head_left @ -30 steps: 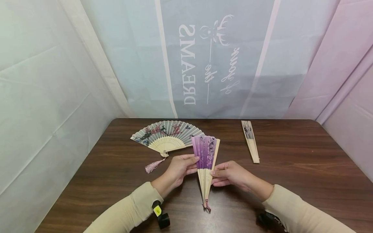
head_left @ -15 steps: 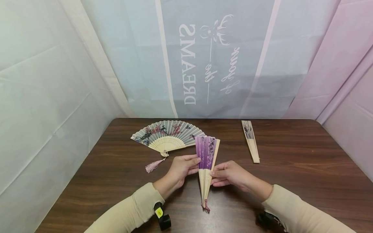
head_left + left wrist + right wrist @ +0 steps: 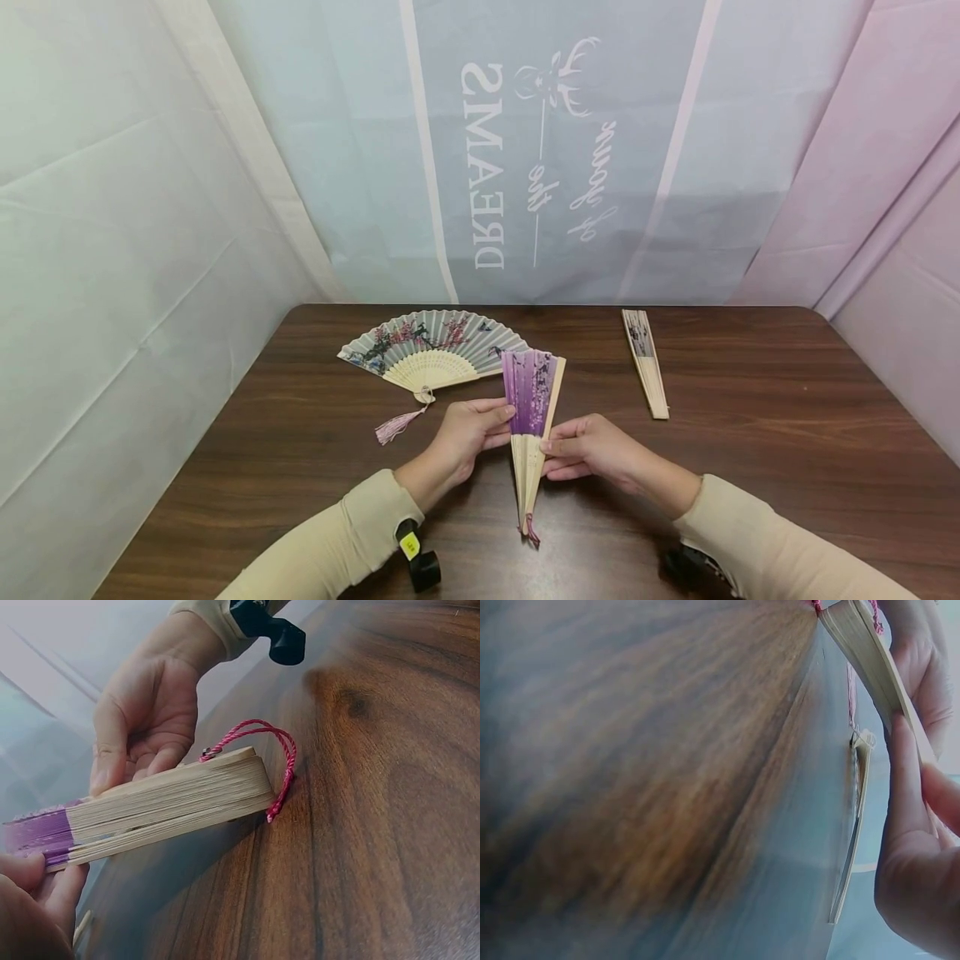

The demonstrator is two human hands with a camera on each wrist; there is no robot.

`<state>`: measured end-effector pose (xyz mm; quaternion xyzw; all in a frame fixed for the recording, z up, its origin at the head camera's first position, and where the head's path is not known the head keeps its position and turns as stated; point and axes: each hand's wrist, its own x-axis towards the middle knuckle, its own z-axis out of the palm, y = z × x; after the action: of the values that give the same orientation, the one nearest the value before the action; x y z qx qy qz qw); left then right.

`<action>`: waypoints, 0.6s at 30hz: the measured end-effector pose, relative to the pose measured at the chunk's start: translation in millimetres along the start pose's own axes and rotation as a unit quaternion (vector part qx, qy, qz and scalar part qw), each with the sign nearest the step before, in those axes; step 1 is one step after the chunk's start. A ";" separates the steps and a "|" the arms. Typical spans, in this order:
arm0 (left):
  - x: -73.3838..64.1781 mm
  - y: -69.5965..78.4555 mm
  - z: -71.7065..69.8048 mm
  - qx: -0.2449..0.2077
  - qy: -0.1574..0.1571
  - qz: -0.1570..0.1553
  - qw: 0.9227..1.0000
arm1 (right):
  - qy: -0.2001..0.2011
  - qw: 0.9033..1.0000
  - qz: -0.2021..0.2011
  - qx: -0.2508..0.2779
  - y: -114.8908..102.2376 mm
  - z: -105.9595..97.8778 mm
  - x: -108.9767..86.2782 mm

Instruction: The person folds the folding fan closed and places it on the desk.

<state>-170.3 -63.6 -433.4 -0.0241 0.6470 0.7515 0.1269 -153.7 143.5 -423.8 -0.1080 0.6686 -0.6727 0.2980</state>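
Observation:
Between my two hands is a purple folding fan (image 3: 534, 396), only slightly spread, with pale wooden ribs and a dark pink cord (image 3: 283, 761) looped at its pivot end. My left hand (image 3: 465, 433) pinches the left edge of the purple cloth, thumb in front. On the other side, my right hand (image 3: 588, 450) pinches the right outer rib where cloth meets wood. The left wrist view shows the fan's stacked ribs (image 3: 172, 796) lying close together and raised over the table, pivot toward the right.
Behind the held fan, a fully spread grey floral fan (image 3: 435, 350) lies on the brown table (image 3: 787, 450), its pink tassel (image 3: 399, 427) toward me. A folded pale fan (image 3: 645, 367) lies at the back right. A printed cloth (image 3: 570, 167) hangs behind the table.
The left edge of the purple fan has come in slightly to the right with my left hand, narrowing its spread. My right hand stays in place.

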 end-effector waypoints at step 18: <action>-2.6 0.9 4.9 0.036 -0.028 0.011 0.999 | -0.005 1.000 0.006 -0.006 -0.1 1.6 1.0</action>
<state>-167.4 -59.3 -431.3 0.0083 0.6702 0.7292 0.1378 -153.7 141.6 -423.8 -0.1093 0.6717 -0.6663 0.3048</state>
